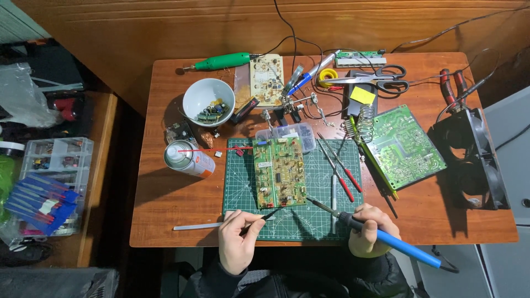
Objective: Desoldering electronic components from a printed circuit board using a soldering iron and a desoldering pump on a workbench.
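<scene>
Beside the white bowl of small parts, left hand grips tweezers, right hand a soldering iron.

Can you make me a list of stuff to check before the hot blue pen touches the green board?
1. Right hand grips the blue soldering iron by its handle: ok.
2. Iron's tip clear of the circuit board: ok, just short of its lower right corner.
3. Left hand holds the thin dark tool near the board's lower edge: ok.
4. Board lies flat on the green cutting mat: ok.
5. Spray can away from the iron: ok, left of the mat.
6. Iron hot: cannot tell.
</scene>
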